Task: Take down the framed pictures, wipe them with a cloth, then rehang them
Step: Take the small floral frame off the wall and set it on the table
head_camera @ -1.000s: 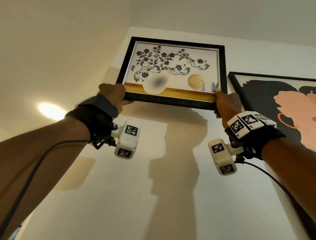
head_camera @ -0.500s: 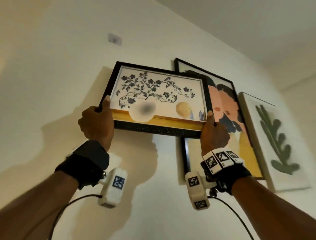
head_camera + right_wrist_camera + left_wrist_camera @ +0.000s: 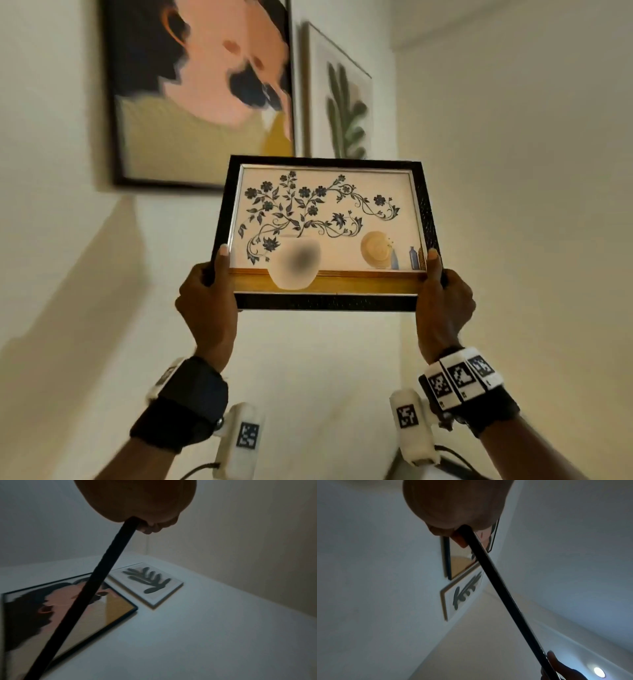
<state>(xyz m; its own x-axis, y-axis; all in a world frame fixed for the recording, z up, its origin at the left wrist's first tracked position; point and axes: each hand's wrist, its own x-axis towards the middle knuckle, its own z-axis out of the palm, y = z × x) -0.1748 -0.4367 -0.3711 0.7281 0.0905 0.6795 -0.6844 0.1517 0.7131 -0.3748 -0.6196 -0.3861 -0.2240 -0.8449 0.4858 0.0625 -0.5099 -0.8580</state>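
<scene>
Both hands gripped the flower picture (image 3: 327,233) by its lower corners, left hand (image 3: 205,301) and right hand (image 3: 445,301) thumbs in front, keeping it level below the portrait (image 3: 191,102) hanging on the wall (image 3: 68,240).

Both forearms are bare, with no sleeves. Each wrist wears a black band (image 3: 191,407) carrying a white camera block (image 3: 239,442) marked with a black-and-white square code. The right wrist band (image 3: 479,401) also has a row of white code tiles (image 3: 459,375). Thin black cables (image 3: 455,455) leave the blocks.
</scene>
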